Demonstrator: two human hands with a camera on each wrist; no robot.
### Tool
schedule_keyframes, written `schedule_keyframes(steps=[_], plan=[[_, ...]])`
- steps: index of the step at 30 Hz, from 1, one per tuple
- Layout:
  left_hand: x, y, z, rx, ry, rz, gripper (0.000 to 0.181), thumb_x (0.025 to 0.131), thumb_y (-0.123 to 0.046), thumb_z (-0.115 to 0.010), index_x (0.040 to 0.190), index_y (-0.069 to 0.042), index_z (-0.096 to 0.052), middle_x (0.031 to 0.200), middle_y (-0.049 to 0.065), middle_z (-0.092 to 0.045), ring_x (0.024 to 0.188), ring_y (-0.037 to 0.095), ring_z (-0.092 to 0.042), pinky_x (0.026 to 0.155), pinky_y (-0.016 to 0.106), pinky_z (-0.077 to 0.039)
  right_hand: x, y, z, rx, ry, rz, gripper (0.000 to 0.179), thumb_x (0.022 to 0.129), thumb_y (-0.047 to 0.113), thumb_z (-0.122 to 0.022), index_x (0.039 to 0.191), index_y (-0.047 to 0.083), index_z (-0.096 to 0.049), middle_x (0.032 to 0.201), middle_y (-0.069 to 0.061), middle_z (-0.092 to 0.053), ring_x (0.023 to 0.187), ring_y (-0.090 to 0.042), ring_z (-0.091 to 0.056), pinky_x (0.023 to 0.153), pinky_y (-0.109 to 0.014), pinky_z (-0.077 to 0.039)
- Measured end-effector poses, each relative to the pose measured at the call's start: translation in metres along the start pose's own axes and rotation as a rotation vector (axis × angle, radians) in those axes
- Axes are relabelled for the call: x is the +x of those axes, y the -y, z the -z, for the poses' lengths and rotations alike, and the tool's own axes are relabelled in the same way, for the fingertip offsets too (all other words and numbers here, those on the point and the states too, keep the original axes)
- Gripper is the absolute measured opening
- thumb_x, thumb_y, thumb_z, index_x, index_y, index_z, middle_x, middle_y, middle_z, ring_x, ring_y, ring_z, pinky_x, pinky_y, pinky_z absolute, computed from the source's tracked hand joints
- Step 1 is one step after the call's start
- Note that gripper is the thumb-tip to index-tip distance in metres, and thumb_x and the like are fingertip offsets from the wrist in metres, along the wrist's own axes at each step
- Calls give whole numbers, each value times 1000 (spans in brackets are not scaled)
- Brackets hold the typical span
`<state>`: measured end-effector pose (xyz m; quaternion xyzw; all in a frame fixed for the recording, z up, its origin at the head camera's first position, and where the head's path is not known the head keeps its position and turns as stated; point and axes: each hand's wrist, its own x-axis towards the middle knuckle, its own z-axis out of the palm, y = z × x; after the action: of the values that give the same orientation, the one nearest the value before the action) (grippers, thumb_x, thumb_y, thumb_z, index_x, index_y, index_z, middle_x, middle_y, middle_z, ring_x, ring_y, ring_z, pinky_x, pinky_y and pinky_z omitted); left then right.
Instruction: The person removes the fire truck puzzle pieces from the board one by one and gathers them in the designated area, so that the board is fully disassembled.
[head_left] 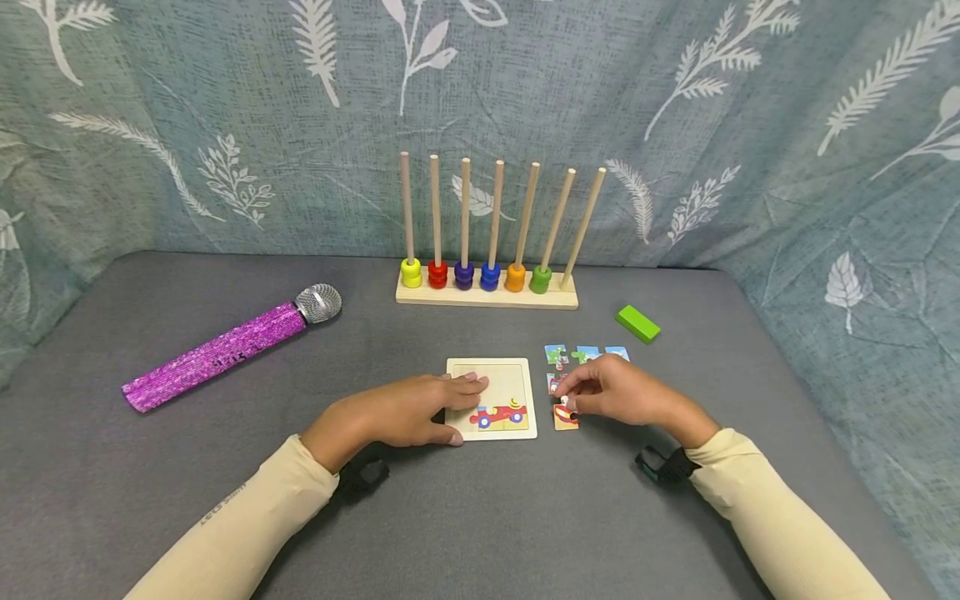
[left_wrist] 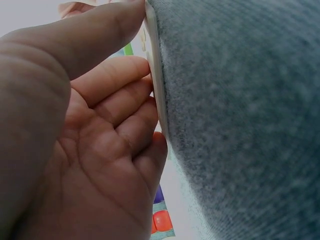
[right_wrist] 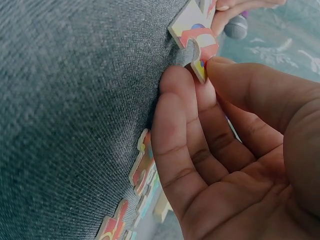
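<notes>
My left hand (head_left: 397, 408) rests with outstretched fingers on the left side of a square wooden puzzle board (head_left: 491, 365), thumb at its lower left edge. In the board's lower part sit joined pieces picturing a red vehicle (head_left: 502, 417). Just right of the board, my right hand (head_left: 622, 392) pinches a red and yellow puzzle piece (right_wrist: 201, 42) between thumb and fingertips. In the right wrist view this piece stands tilted, with a rounded notch facing the hand. Loose puzzle pieces (head_left: 556, 354) lie beyond and partly under the right hand, some of them hidden.
A wooden peg rack (head_left: 487, 298) with coloured beads stands behind the board. A glittery purple microphone (head_left: 225, 352) lies at the left, and a green block (head_left: 638, 323) at the right. A patterned cloth (head_left: 300, 183) hangs behind the grey table (head_left: 487, 525).
</notes>
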<state>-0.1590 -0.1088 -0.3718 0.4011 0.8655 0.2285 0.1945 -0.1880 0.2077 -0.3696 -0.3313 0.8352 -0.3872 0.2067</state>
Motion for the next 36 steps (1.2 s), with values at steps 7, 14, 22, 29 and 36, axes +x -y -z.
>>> schedule_keyframes(steps=[7,14,22,29,36], plan=[[1,2,-1,-3,-3,-16,65,91,-17,-70,146,0,-40,154,14,-32,142,31,-27,112,49,-25,-1,-1,1,-33,-23,2,13,88,-2,-68,100,-4,-72,100,-10,-72,88,-16,-66,75,-29,-54],[1,2,-1,6,-8,-17,65,90,-17,-71,146,1,-42,154,14,-33,142,31,-27,112,50,-25,-1,1,4,-89,-64,4,13,87,-3,-67,99,-3,-73,94,-6,-72,82,-10,-63,71,-25,-51],[0,1,-1,-7,0,-2,66,90,-17,-71,146,0,-41,154,14,-32,142,32,-26,112,51,-24,2,4,1,-98,-80,15,15,88,-3,-66,100,-1,-74,94,-4,-72,82,-9,-64,73,-25,-52],[-1,2,-1,-7,0,-4,65,90,-17,-71,145,0,-42,154,14,-32,142,31,-27,111,50,-26,9,13,-4,-70,-80,18,14,90,0,-65,101,0,-74,90,-4,-71,75,-7,-60,68,-24,-50],[-1,2,1,-18,8,-2,64,90,-18,-71,145,0,-43,154,13,-32,142,31,-27,111,50,-26,16,20,-12,-70,-80,32,18,91,3,-66,107,-1,-72,84,-2,-68,69,-8,-57,63,-24,-49]])
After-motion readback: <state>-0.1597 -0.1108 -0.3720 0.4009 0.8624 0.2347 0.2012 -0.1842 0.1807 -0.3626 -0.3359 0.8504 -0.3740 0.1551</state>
